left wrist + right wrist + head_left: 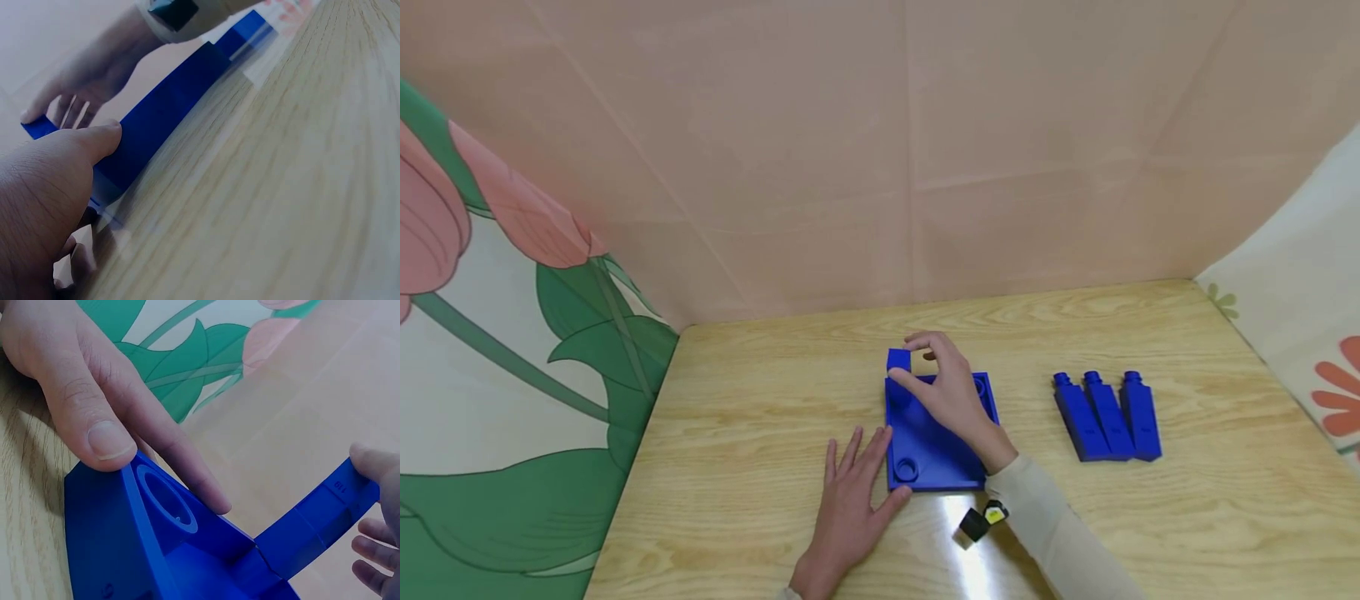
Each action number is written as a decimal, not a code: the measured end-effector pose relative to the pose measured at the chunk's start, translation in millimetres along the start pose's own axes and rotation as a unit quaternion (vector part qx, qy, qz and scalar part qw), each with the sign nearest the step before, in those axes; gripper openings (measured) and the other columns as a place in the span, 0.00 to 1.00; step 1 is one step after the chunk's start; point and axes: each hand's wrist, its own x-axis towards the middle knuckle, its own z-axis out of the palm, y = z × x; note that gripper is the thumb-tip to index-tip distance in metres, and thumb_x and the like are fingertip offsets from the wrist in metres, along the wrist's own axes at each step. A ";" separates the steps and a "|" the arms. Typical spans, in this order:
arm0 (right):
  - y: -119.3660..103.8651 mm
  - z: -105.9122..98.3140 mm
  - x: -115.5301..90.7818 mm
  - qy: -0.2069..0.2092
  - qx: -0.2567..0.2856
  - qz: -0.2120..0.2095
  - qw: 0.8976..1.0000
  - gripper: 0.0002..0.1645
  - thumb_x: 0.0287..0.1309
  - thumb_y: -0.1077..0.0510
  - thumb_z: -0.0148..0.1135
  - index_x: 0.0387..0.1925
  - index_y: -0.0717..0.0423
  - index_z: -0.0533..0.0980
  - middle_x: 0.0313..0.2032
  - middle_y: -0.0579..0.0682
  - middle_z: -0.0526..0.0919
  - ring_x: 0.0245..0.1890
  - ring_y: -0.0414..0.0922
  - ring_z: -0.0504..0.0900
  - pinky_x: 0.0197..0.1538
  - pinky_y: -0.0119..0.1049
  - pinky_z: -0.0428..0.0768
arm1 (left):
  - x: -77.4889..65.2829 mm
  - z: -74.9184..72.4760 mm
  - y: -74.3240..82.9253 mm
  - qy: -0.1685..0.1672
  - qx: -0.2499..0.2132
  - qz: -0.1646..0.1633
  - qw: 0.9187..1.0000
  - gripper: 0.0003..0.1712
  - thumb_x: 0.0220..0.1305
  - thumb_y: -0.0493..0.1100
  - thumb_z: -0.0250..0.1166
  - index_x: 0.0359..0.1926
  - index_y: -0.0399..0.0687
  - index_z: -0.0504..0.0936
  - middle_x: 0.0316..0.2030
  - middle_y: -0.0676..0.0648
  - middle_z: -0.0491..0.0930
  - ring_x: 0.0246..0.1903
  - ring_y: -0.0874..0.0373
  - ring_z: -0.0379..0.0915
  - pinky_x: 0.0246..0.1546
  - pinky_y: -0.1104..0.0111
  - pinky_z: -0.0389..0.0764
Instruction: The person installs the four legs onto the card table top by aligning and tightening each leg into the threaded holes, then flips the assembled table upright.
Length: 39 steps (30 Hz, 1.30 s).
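A blue square panel (940,450) with a raised rim lies on the table, its hollow side up. Round sockets show at its corners, such as the near-left socket (907,469). My right hand (951,392) pinches the upper end of a blue leg (312,519) between thumb and fingers; the leg stands at the panel's far-left corner, its lower end at the rim. My left hand (850,508) rests along the panel's left side with fingers spread and straight, the thumb against the near edge.
Three matching blue legs (1108,421) with knobbed ends lie side by side on the table (760,400) to the right. A pink cloth (820,167) hangs behind the table. A flowered cloth (497,375) hangs at the left.
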 end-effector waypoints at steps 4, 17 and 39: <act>2.2 -2.1 -1.3 -0.029 0.017 -0.022 0.999 0.29 0.73 0.59 0.74 0.71 0.60 0.77 0.67 0.58 0.83 0.67 0.56 0.80 0.69 0.63 0.78 | -0.3 0.1 0.4 0.001 -0.001 0.001 1.000 0.46 0.79 0.66 0.63 0.88 0.57 0.62 0.82 0.49 0.70 0.85 0.38 0.55 0.83 0.30 0.41; 7.2 -5.5 -0.8 -0.080 0.041 -0.023 0.996 0.23 0.84 0.57 0.60 0.74 0.54 0.79 0.72 0.53 0.80 0.75 0.55 0.75 0.78 0.64 0.70 | -1.1 -0.1 1.5 0.003 0.002 0.002 1.000 0.46 0.79 0.66 0.64 0.89 0.57 0.61 0.82 0.50 0.69 0.85 0.37 0.55 0.83 0.30 0.41; 0.9 7.1 -1.4 0.047 -0.003 -0.003 0.999 0.22 0.59 0.58 0.86 0.49 0.58 0.83 0.56 0.57 0.88 0.60 0.56 0.85 0.61 0.64 0.85 | -0.3 -2.6 3.1 0.001 -0.002 -0.002 1.000 0.46 0.79 0.65 0.64 0.88 0.57 0.63 0.82 0.50 0.70 0.85 0.38 0.55 0.83 0.31 0.41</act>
